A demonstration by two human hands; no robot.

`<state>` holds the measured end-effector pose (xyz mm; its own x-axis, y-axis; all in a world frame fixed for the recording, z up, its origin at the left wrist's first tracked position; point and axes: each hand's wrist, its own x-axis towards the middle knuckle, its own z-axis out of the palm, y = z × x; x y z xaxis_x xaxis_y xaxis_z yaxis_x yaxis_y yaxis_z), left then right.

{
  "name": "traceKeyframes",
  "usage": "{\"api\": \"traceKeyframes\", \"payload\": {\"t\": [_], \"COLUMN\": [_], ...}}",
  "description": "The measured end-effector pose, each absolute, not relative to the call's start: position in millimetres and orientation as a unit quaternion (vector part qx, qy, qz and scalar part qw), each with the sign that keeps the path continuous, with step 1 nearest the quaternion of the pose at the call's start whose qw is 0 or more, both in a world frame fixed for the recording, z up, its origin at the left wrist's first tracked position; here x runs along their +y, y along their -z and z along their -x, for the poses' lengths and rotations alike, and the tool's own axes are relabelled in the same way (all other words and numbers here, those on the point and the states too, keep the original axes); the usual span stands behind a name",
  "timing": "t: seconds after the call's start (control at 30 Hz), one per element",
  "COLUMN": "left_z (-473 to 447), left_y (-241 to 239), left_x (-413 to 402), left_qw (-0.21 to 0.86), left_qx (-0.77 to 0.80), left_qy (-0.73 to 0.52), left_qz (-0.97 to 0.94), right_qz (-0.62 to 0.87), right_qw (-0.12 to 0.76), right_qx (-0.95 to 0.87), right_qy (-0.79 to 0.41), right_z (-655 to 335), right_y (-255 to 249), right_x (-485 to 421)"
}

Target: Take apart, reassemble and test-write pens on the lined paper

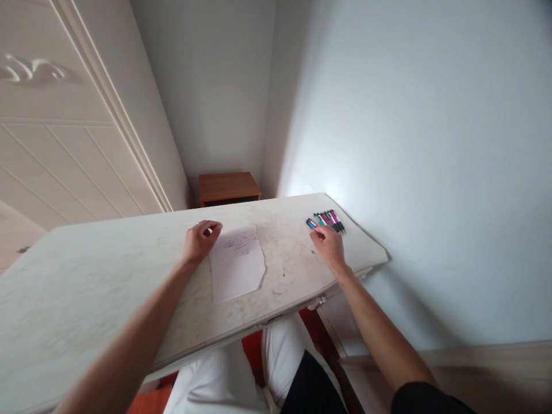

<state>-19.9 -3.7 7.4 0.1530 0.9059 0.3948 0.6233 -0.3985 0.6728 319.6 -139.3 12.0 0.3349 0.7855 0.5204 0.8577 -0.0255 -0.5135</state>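
Observation:
A torn sheet of paper (239, 270) with dark scribbles near its top lies on the white marble-patterned tabletop. By the sheet's upper left corner is my left hand (202, 238), its fingers curled in and the thumb meeting them; nothing shows in its grip. A row of pens (330, 220) in several colours lies side by side at the table's right. My right hand (328, 246) is closed in a pinch at the near end of a blue pen (311, 222), the leftmost of the row. My fingers hide that pen's lower part.
The white table (107, 282) has a wall (431, 172) along its right end. A low brown wooden cabinet (228, 185) stands behind it, and a pale wardrobe (86, 149) rises at the left. Small dark bits lie near the paper. My legs are under the front edge.

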Motion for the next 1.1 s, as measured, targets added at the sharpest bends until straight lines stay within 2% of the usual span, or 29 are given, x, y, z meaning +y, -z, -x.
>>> {"api": "traceKeyframes", "payload": {"t": [0.1,0.2,0.23,0.5,0.7,0.8,0.9,1.0,1.1], "left_z": [21,24,25,34,50,61,67,68,68], "left_y": [-10,-11,-11,-12,-11,-12,-13,-12,-6], "left_x": [-7,-9,-10,-30,-76,-99,-108,-106,-100], "left_qw": [0.163,0.185,0.192,0.216,0.297,0.322,0.334,0.329,0.323], "left_qx": [0.530,0.540,0.541,0.589,0.583,0.587,0.579,0.584,0.578], "left_qy": [-0.441,-0.421,-0.406,-0.385,-0.416,-0.418,-0.419,-0.424,-0.413], "left_qz": [-0.706,-0.705,-0.711,-0.677,-0.632,-0.614,-0.615,-0.609,-0.626], "right_qz": [0.655,0.580,0.571,0.592,0.562,0.565,0.578,0.617,0.722], "right_qw": [0.375,0.315,0.319,0.490,0.527,0.527,0.539,0.508,0.439], "right_qx": [-0.656,-0.743,-0.744,-0.570,-0.545,-0.561,-0.581,-0.599,-0.535], "right_qy": [-0.024,-0.116,-0.137,-0.289,-0.331,-0.297,-0.192,-0.051,0.020], "right_z": [-279,-249,-244,-255,-259,-257,-271,-310,-360], "right_y": [-5,1,2,-1,3,7,10,10,5], "right_x": [-161,-173,-174,-174,-179,-177,-170,-160,-150]}}
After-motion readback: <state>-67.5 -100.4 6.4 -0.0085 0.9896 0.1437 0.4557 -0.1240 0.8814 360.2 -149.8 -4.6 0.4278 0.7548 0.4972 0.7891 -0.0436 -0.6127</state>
